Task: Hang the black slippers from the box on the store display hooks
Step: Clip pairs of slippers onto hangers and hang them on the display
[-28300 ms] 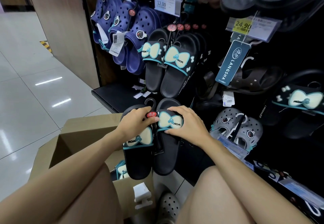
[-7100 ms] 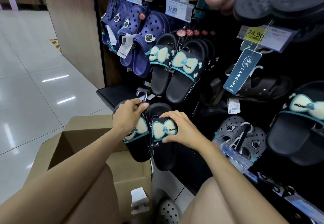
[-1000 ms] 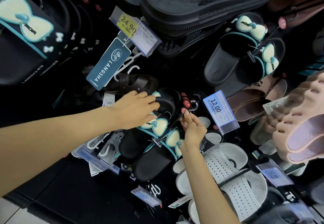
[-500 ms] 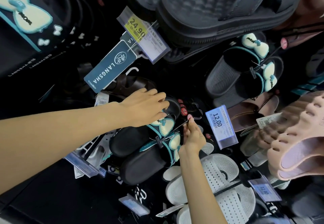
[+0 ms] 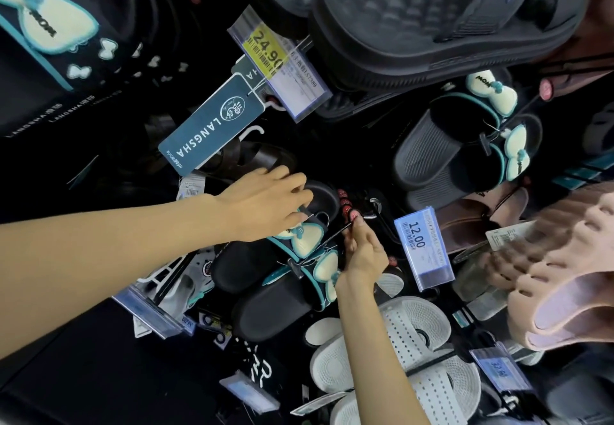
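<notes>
Since a moment ago we have brought the black slippers (image 5: 265, 278) up to the display hook (image 5: 373, 207), left hand (image 5: 265, 205) gripping the pair, right hand (image 5: 363, 252) pinching its hanger, nearly hung

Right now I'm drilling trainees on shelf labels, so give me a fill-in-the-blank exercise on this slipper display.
1. The yellow price tag reads ____.
2. The blue price tag right of the right hand reads ____.
3. The teal hang tag is printed ____.
4. The bows on the black slippers near the left hand are cream with ____ trim.

Missing words: 24.90; 12.00; LANGSHA; teal
</notes>
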Motion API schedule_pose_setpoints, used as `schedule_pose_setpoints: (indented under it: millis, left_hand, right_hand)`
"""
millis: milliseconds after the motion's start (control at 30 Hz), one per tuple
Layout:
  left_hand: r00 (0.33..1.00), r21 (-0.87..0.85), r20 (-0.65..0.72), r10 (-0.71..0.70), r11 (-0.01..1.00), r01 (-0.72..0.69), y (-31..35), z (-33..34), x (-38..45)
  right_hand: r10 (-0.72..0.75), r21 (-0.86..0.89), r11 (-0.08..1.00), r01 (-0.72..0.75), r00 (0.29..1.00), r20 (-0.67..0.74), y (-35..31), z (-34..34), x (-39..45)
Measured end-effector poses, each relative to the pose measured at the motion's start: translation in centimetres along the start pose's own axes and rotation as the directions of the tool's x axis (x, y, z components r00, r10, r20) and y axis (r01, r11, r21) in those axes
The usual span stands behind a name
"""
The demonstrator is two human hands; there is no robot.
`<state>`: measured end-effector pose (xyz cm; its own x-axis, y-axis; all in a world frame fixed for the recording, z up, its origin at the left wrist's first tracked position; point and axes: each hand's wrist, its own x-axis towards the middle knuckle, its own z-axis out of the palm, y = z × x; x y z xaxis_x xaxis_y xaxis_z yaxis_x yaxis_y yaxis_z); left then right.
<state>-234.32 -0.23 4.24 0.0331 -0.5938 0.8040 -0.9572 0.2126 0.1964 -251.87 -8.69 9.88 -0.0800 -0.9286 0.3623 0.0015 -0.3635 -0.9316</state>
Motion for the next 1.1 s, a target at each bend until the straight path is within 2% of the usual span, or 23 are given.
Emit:
schedule_pose_setpoints:
  millis: [267,500,733,967,1100]
  left_hand:
    - [1.0,0.004,0.011,0.021,1.0,-0.021,0.5,0.3,-0.6]
    - [0.996,0.055,0.04,0.085,0.995,-0.087,1.5,-0.4,-1.7]
    - [0.978,0.14,0.175,0.112,0.981,-0.138,2.7,-2.5,-2.4]
    - [0.941,0.243,0.322,0.102,0.952,-0.186,3.8,-5.1,-2.9]
    - [0.921,0.275,0.379,0.091,0.939,-0.207,4.4,-7.0,-3.4]
  right_hand:
    - [-0.067,-0.05,0.996,0.067,0.998,0.01,0.7,-0.9,-0.3]
    - [-0.096,-0.087,0.991,0.106,0.989,0.112,0.1,-2.6,-1.4]
    - [-0.099,-0.029,0.994,0.105,0.982,0.161,-0.6,-3.6,-3.0]
    - [-0.041,-0.026,0.999,0.045,0.99,0.137,-0.8,-4.5,-5.1]
    - [-0.099,-0.066,0.992,0.109,0.986,0.136,-0.3,-5.1,-7.0]
